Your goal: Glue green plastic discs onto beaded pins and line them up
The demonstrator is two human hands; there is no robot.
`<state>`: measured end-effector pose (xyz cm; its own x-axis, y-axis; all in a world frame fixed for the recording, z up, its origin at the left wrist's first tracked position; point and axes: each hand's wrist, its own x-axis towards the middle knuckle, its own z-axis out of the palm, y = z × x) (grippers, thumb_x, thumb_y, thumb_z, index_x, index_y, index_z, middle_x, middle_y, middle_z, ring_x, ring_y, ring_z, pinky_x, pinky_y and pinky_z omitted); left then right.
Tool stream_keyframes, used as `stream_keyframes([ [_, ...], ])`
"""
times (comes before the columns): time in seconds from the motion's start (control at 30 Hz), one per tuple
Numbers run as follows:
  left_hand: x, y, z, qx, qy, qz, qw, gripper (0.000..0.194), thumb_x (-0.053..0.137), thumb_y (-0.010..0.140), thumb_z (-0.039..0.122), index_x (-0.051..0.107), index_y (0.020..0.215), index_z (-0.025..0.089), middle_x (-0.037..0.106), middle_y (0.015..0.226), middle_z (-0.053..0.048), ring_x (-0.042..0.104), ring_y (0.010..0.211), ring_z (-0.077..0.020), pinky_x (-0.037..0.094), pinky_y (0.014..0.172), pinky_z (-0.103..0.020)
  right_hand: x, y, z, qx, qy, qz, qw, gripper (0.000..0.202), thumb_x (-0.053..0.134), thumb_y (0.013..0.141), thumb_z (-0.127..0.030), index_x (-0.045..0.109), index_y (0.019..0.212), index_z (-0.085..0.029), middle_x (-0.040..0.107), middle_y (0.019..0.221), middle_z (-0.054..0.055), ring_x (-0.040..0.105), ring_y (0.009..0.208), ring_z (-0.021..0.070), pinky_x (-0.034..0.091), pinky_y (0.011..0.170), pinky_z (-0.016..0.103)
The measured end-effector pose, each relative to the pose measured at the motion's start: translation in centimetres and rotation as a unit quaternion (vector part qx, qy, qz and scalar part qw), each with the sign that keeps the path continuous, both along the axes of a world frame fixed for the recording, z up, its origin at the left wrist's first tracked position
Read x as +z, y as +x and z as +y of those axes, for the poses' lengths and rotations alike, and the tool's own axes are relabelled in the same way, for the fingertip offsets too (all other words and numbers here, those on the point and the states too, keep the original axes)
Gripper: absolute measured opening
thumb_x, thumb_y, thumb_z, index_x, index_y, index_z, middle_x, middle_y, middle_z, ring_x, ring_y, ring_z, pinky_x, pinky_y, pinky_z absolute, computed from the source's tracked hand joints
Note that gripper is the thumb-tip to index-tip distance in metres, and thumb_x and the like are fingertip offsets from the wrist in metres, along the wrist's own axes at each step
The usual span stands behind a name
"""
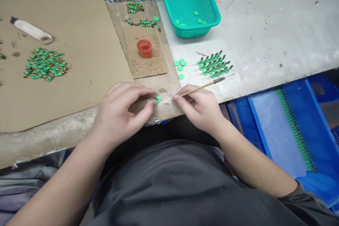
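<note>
In the head view, your left hand (119,109) curls its thumb and forefinger around the small green disc (158,99) at the table's front edge, in the middle of the frame; a narrow gap shows between the fingertips, and you cannot tell whether they pinch the tiny dark piece at the disc. Your right hand (202,107) grips a thin stick (200,88) between thumb and fingers, its near end low, just right of the disc. To work well, keep both wrists steady, the disc flat and its middle uncovered. The stick's far end points toward the standing pieces (215,64) at right of centre, so swing it carefully. Loose discs (181,67) lie just above your right hand, a red cup (144,48) sits at upper centre, and a green basket (197,31) stands beyond.
</note>
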<state>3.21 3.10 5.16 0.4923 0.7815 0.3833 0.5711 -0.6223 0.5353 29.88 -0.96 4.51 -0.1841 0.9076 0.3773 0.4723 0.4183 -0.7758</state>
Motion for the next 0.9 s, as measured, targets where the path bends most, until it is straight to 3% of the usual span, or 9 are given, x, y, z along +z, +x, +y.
stream_keyframes([
  [0.13,-0.4,0.0,0.3,-0.002,-0.005,0.020,1.000,0.017,0.075,0.112,0.041,0.084,0.119,0.028,0.086,0.113,-0.002,0.079,0.109,-0.0249,0.060,0.103,-0.048,-0.2,-0.5,0.9,0.046,0.021,-0.040,0.998,0.023,0.066,0.123,-0.029,0.082,0.110,-0.021,0.090,0.111,0.007,0.083,0.100,0.0223,0.064,0.097,0.035],
  [0.33,-0.9,0.0,0.0,0.008,-0.010,0.024,1.000,0.014,0.072,0.115,0.041,0.083,0.114,0.032,0.078,0.111,-0.002,0.074,0.109,-0.0259,0.056,0.106,-0.045,-0.4,-1.7,2.0,0.092,0.036,-0.075,0.992,0.028,0.060,0.127,-0.030,0.080,0.110,-0.018,0.089,0.112,0.008,0.083,0.104,0.0221,0.061,0.099,0.033],
  [0.7,-1.0,-0.1,0.1,0.000,0.000,0.040,0.999,0.019,0.070,0.116,0.038,0.081,0.108,0.026,0.078,0.110,-0.003,0.069,0.106,-0.0247,0.053,0.102,-0.044,-0.8,-2.0,2.1,0.089,0.061,-0.118,0.987,0.029,0.060,0.127,-0.032,0.080,0.111,-0.019,0.088,0.110,0.007,0.081,0.101,0.0224,0.060,0.097,0.034],
  [0.9,-1.5,-0.1,0.3,-0.025,0.038,0.013,0.999,0.012,0.074,0.114,0.027,0.085,0.114,0.023,0.080,0.109,-0.005,0.069,0.103,-0.0242,0.055,0.099,-0.043,-0.5,-2.3,2.0,0.078,0.047,-0.117,0.989,0.028,0.061,0.127,-0.032,0.078,0.107,-0.021,0.086,0.107,0.005,0.080,0.102,0.0234,0.060,0.097,0.035],
])
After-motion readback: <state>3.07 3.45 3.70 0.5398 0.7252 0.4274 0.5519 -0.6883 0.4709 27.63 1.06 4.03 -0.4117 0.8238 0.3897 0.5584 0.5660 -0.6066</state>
